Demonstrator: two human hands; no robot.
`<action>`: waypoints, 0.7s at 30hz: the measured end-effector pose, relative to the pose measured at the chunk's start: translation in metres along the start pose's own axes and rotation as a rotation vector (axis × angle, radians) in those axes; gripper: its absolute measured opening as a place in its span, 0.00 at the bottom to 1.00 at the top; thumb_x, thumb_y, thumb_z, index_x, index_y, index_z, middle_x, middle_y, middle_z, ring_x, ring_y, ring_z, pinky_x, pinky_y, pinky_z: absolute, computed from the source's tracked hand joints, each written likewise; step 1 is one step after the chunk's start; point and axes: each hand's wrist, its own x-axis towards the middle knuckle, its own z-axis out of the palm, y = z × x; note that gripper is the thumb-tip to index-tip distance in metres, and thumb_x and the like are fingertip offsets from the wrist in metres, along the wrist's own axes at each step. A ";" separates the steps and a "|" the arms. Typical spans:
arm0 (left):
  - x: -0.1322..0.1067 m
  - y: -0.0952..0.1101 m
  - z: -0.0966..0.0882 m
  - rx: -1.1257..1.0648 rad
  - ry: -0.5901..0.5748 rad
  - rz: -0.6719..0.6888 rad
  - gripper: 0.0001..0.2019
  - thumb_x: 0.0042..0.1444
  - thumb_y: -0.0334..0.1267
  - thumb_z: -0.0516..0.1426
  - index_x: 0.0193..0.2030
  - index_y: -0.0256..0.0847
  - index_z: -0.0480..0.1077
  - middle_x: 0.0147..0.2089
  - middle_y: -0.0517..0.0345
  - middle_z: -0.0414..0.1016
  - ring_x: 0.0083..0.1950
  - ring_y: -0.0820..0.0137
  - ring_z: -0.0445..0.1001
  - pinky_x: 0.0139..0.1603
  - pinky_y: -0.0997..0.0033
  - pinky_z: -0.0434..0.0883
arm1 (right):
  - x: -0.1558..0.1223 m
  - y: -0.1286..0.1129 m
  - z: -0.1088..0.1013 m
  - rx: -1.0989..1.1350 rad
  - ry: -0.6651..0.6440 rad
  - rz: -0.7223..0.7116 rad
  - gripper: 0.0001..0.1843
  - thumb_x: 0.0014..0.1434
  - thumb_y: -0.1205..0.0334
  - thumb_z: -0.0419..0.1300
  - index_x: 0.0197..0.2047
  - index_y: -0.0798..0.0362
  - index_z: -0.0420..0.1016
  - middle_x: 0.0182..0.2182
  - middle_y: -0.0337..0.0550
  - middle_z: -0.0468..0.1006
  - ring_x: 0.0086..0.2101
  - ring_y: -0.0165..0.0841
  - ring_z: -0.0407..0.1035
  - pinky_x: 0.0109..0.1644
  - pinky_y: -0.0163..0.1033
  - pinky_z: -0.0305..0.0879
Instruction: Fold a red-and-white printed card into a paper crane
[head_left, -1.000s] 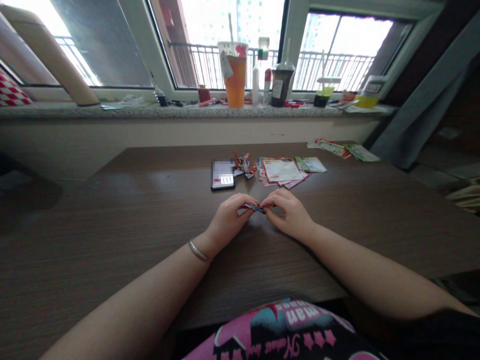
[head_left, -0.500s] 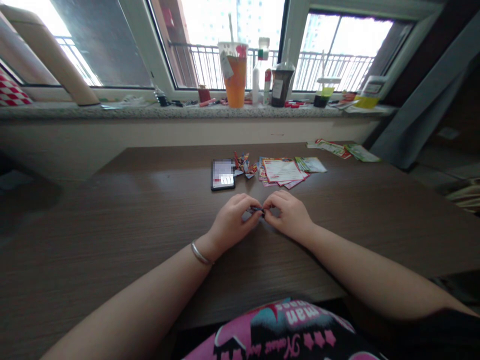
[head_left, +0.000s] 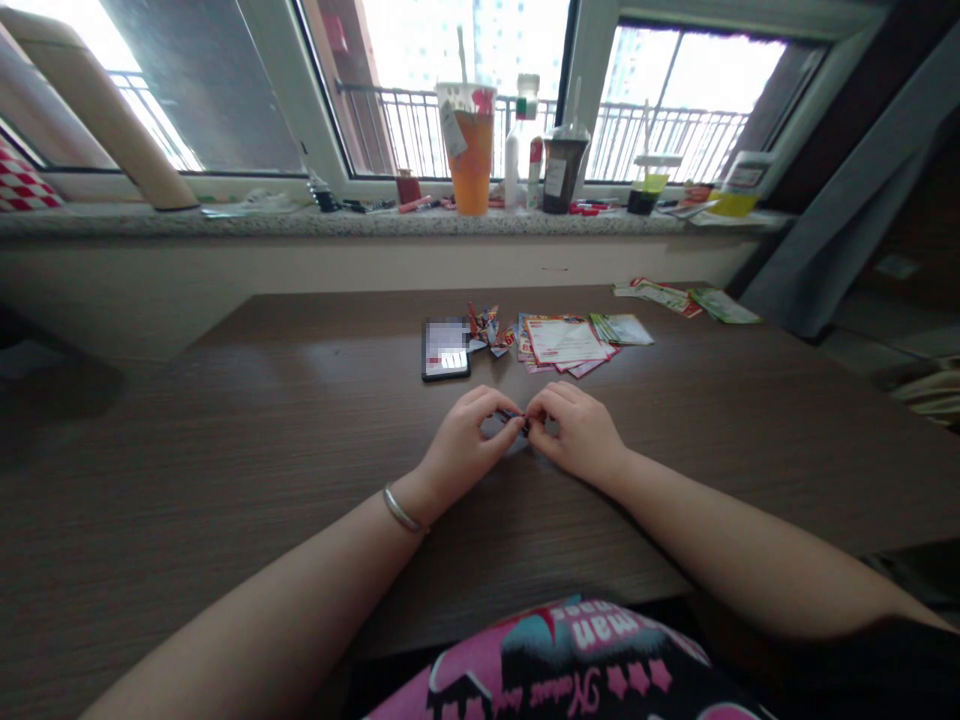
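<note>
My left hand (head_left: 469, 430) and my right hand (head_left: 574, 428) meet over the table, their fingertips pinched on a small dark, flat piece (head_left: 512, 414). Most of the piece is hidden by the fingers, and I cannot make out its kind. A silver bangle (head_left: 401, 508) circles my left wrist. Beyond the hands lie a phone (head_left: 445, 362) with its screen lit, a small heap of colourful folded paper (head_left: 491, 332), and a spread of printed cards (head_left: 566, 341) with red borders.
Green-edged packets or cards (head_left: 622, 330) overlap the spread's right side; more printed papers (head_left: 667, 297) lie at the table's back right. On the stone windowsill (head_left: 262, 224) stand an orange drink cup (head_left: 472, 160), a dark drink cup (head_left: 562, 170), bottles and small clutter.
The small dark piece has tilted slightly between my fingertips. Both hands stay in almost the same place, and everything else lies as before.
</note>
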 end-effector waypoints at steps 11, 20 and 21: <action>0.000 -0.004 0.001 -0.098 0.009 -0.047 0.02 0.55 0.34 0.60 0.35 0.40 0.75 0.36 0.56 0.75 0.40 0.69 0.72 0.44 0.67 0.69 | 0.000 0.001 0.000 0.031 -0.015 0.033 0.04 0.52 0.70 0.57 0.30 0.51 0.67 0.27 0.39 0.70 0.32 0.33 0.65 0.37 0.37 0.59; -0.001 -0.003 0.001 -0.048 0.010 -0.062 0.04 0.57 0.36 0.60 0.37 0.41 0.75 0.37 0.56 0.76 0.41 0.67 0.73 0.45 0.66 0.69 | -0.001 0.003 0.002 0.023 0.000 0.013 0.05 0.52 0.70 0.57 0.31 0.50 0.67 0.28 0.39 0.71 0.33 0.33 0.65 0.37 0.37 0.61; -0.001 -0.003 0.001 -0.032 0.021 -0.055 0.03 0.57 0.36 0.60 0.37 0.41 0.75 0.37 0.56 0.76 0.42 0.67 0.72 0.46 0.65 0.69 | -0.001 0.003 0.002 0.017 0.006 0.012 0.05 0.52 0.70 0.57 0.31 0.50 0.67 0.28 0.39 0.71 0.33 0.34 0.65 0.38 0.37 0.61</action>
